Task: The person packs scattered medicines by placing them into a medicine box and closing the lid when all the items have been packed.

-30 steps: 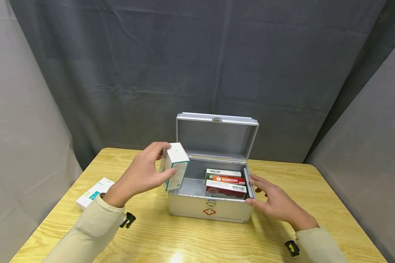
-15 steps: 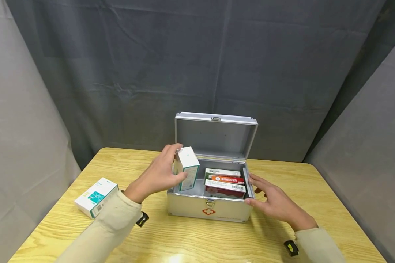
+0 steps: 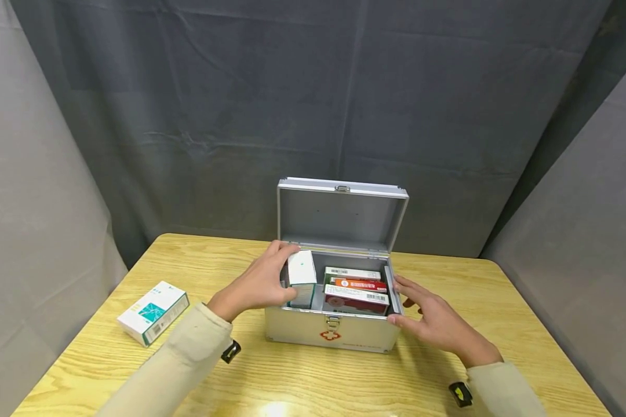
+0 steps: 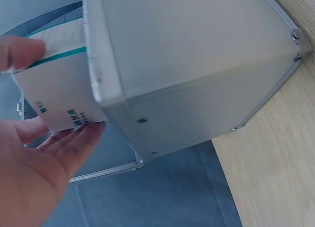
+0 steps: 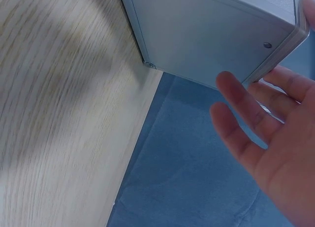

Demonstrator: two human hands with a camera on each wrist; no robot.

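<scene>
A silver first-aid case [image 3: 302,327] stands with its lid up, a red cross emblem on its front. In its left part, my left hand [image 3: 258,284] grips a white medicine box [image 3: 301,266] with green edges. That box is upright and partly below the rim; the left wrist view shows my thumb and fingers [image 4: 81,145] on opposite sides of it. My right hand [image 3: 438,318] rests against the case's right end, thumb by the front corner. Seen from the right wrist, some fingers [image 5: 246,106] extend away from the wall. Several medicine boxes [image 3: 357,296] stand in the right part.
Another white medicine box [image 3: 153,313] with a teal design lies on the wooden table [image 3: 271,385], left of the case. The raised lid [image 3: 341,217] stands behind the compartment. Grey cloth [image 3: 313,116] hangs behind the table and at both sides.
My left hand has moved right and down, bringing the white medicine box from above the case's left edge to partly inside it. The box is more upright now. My right hand has stayed put.
</scene>
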